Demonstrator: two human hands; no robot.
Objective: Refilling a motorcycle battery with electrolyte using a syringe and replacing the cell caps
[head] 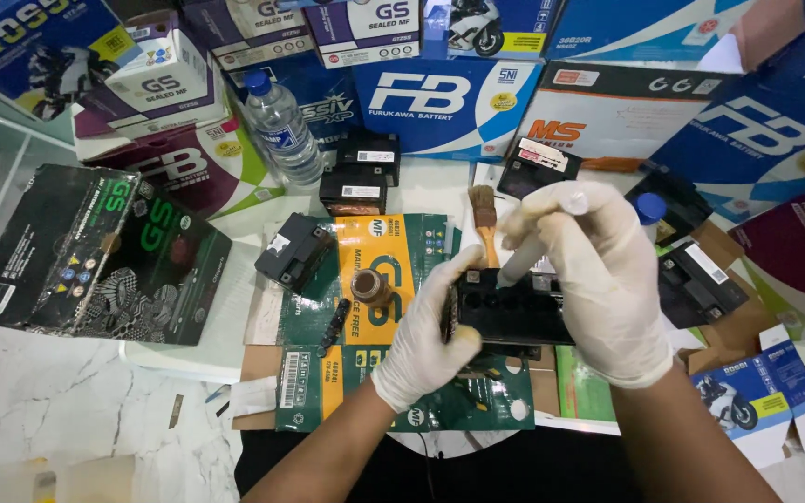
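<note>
My left hand (426, 340) clamps the black battery (512, 307) on flattened cardboard (393, 251) on the desk (67, 401); my right hand (598, 279) is closed around a white tube (538, 237) tipped into a top cell. This looks like filling; next, I judge, the tip must line up with the neighbouring cell.

gloves (607, 279): smooth matt latex | battery (514, 312): black plastic | boxes (449, 102): glossy cardboard

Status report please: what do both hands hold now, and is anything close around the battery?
Left hand steadies black battery. Right hand holds white tube at its top. Paintbrush lies just behind; brown tape roll to the left.
</note>
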